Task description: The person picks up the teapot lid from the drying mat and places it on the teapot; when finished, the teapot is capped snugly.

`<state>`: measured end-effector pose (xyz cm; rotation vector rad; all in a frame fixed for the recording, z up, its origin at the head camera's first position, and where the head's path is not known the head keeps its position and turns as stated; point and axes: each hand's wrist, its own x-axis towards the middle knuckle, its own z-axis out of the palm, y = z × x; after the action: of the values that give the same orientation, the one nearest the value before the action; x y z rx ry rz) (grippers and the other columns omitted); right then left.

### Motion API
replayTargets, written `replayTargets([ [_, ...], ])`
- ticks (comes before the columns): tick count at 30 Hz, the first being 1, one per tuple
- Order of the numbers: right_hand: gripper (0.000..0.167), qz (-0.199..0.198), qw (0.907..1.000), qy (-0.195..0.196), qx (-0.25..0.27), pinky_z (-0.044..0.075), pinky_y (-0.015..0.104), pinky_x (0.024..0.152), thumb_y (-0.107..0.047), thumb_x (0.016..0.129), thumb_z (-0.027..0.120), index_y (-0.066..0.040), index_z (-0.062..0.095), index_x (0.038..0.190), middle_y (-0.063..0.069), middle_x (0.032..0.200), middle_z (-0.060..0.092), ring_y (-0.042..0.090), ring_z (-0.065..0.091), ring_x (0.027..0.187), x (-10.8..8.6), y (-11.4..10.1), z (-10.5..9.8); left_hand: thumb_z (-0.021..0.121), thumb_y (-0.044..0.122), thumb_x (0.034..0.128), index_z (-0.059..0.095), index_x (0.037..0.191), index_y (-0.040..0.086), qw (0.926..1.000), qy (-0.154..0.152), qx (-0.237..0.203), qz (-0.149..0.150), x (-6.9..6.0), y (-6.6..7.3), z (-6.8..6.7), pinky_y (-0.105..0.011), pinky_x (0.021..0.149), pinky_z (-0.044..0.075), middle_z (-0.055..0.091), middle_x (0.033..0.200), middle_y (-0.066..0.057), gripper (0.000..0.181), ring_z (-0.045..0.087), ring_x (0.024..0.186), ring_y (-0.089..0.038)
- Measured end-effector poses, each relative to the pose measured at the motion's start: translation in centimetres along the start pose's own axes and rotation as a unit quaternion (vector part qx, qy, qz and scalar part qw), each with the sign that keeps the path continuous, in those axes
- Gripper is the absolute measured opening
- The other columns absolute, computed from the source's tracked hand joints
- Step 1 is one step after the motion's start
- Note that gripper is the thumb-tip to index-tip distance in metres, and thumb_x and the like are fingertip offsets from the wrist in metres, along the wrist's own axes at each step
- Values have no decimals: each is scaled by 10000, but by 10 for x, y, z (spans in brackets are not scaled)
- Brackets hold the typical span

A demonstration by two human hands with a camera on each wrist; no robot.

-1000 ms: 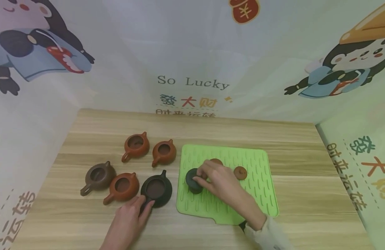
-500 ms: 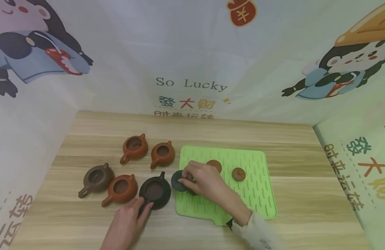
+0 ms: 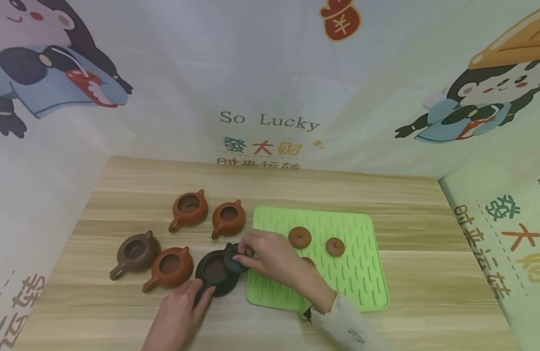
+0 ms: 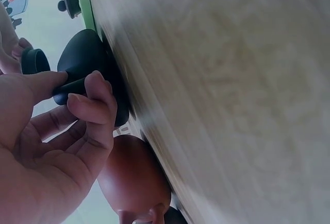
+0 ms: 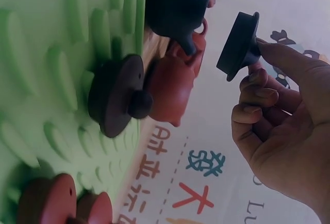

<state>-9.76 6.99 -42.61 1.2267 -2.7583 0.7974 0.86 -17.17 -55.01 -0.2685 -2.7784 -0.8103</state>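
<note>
My left hand (image 3: 175,309) pinches the handle of a black teapot (image 4: 85,51), which stands uncovered on the table left of the green mat. In my right hand (image 3: 274,256), a black lid (image 5: 240,44) is gripped by its knob between thumb and fingers. The head view has that lid over the right side of the teapot's opening, hiding part of its rim. Seen from the left wrist, the lid is raised and tilted, apart from the pot. A dark lid (image 5: 113,98) rests on the mat beneath my right hand, hidden in the head view.
Left of the black pot are an orange-brown teapot (image 3: 178,270) and a grey-brown teapot (image 3: 147,248). Behind stand two reddish teapots (image 3: 197,212), all lidless. Several brown lids (image 3: 299,237) lie on the green ridged mat (image 3: 353,287). A printed cloth (image 3: 270,63) encloses the wooden table (image 3: 410,214).
My right hand has lifted the black lid off the mat area and carried it left to above the black teapot. My left hand keeps its hold on the handle.
</note>
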Motion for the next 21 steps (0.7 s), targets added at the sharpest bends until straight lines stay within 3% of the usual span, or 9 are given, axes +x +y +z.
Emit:
replayTargets([
  [6, 183, -133, 9998, -110, -13, 413, 122, 632, -225, 982, 862, -101, 739, 924, -30, 822, 650, 17, 511, 701, 7, -2, 9, 783, 274, 1045, 560, 867, 186, 10000, -23, 60, 32, 0, -3, 4, -208, 539, 344, 445, 723, 122, 299, 379, 608, -1],
  [10, 195, -158, 9996, -197, -95, 398, 125, 624, -245, 984, 860, -119, 735, 904, -32, 810, 640, 21, 507, 701, 12, -4, 13, 769, 301, 1057, 581, 869, 169, 10000, -55, 68, -19, 3, 3, -3, -223, 533, 338, 450, 726, 131, 297, 371, 610, 2],
  [15, 200, -109, 9994, -315, -69, 390, 134, 618, -258, 988, 857, -130, 733, 897, -44, 809, 629, 24, 508, 709, 17, -6, 19, 784, 248, 1043, 626, 882, 114, 9988, -375, 69, -318, 9, 21, -19, -267, 538, 382, 500, 732, 81, 263, 422, 615, -50],
  [17, 203, -120, 9993, -347, -42, 382, 134, 610, -259, 990, 856, -129, 732, 894, -44, 807, 622, 21, 503, 704, 19, -6, 21, 794, 248, 1036, 628, 887, 125, 9969, -569, 137, -531, 10, 23, -21, -255, 555, 390, 496, 734, 83, 254, 426, 616, -50],
  [21, 201, -146, 9990, -415, -47, 373, 127, 594, -259, 994, 852, -128, 735, 894, -45, 808, 621, 6, 495, 686, 22, -7, 25, 809, 242, 1022, 597, 863, 156, 9960, -627, 186, -614, 9, 17, -15, -239, 553, 366, 463, 722, 96, 278, 399, 601, -44],
])
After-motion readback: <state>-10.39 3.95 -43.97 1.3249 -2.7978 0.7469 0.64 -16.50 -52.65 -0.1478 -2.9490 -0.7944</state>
